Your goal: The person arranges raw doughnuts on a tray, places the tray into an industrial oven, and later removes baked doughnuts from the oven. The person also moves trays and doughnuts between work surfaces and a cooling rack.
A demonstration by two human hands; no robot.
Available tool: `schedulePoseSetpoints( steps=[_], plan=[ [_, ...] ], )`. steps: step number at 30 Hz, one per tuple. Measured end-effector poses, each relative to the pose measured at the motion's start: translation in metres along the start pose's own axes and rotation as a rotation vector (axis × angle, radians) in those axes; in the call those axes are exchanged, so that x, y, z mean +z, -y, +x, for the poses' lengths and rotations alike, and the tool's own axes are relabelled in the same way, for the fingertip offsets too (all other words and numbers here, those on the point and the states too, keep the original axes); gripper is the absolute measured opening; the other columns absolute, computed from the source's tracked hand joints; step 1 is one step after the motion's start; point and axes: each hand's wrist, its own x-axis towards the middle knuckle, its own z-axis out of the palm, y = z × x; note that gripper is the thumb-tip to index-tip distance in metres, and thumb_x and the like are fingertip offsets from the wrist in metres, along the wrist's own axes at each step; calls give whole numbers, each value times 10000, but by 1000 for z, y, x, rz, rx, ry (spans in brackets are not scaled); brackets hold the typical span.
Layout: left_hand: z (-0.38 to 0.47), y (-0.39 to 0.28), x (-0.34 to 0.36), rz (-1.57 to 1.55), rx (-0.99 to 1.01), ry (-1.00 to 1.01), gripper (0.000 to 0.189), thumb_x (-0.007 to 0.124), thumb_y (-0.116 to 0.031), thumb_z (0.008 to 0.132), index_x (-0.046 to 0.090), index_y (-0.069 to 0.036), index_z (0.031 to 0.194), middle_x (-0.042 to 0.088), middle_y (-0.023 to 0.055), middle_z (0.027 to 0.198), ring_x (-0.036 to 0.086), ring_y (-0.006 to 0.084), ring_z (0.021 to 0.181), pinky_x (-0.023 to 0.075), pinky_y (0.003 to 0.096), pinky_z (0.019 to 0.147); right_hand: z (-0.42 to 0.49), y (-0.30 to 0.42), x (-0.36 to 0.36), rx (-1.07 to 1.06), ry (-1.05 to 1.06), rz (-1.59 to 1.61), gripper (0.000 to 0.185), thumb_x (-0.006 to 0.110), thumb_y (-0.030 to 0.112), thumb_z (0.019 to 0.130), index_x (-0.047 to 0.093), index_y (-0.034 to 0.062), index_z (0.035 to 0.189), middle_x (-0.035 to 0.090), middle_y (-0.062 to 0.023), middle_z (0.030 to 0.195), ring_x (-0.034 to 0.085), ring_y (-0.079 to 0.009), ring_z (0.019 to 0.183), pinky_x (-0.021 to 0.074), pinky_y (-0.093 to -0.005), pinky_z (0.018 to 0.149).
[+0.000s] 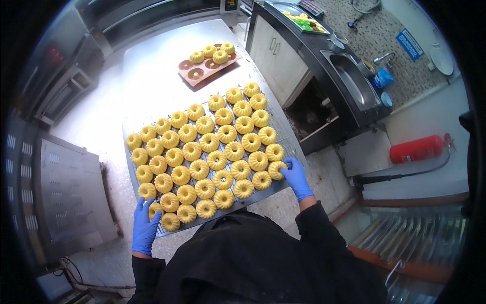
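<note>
Rows of small yellow ring-shaped fluted cakes (210, 142) cover a wire cooling rack (283, 131) on the metal table (152, 72). My left hand (145, 226), in a blue glove, is at the near left corner with its fingers around a ring cake (155, 211); whether it grips it I cannot tell. My right hand (297, 178), also gloved in blue, has its fingers on a ring cake (277, 170) at the near right corner. Farther back, a reddish-brown ring mould (195, 74) holds several more cakes (220, 57) on and in its cups; other cups show bare.
A dark counter with a steel sink (351, 81) stands at right, bearing a tray of coloured food (303, 22). A red fire extinguisher (417, 149) is at the far right. Metal oven-like equipment (64, 95) stands at left. The table's near edge lies close to my body.
</note>
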Motion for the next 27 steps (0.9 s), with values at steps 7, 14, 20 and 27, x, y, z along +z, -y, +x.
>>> schedulePoseSetpoints(
  steps=[7, 14, 20, 27],
  plan=[
    [-10, 7, -6, 34, -108, -63, 479, 648, -179, 799, 490, -63, 1236, 395, 199, 1327, 395, 342, 1219, 325, 388, 1021, 5, 43, -22, 87, 64, -194, 388, 733, 204, 671, 550, -2, 944, 584, -155, 873, 576, -260, 806, 469, -363, 737],
    [-29, 18, -4, -70, -218, -206, 385, 594, -136, 833, 510, -55, 1200, 418, 181, 1308, 406, 320, 1212, 315, 381, 1025, 187, 195, 62, -129, 524, 834, 385, 621, 159, 813, 491, 22, 1149, 540, -134, 1080, 536, -193, 954, 452, -313, 830],
    [-92, 38, -1, -97, -438, -398, 321, 558, -91, 848, 528, -48, 1165, 446, 160, 1279, 419, 296, 1203, 314, 368, 1022, 325, 248, 189, -499, 277, -636, 285, 658, 108, 753, 573, -8, 999, 601, -191, 1009, 599, -286, 896, 492, -384, 762],
    [-147, 43, 5, -127, -711, -412, 297, 542, -97, 861, 530, -44, 1153, 449, 151, 1268, 412, 283, 1209, 309, 365, 1025, 337, 241, 238, -618, 243, -686, 404, 563, 345, 852, 610, -27, 1002, 650, -172, 982, 635, -280, 884, 496, -361, 771]
  ],
)
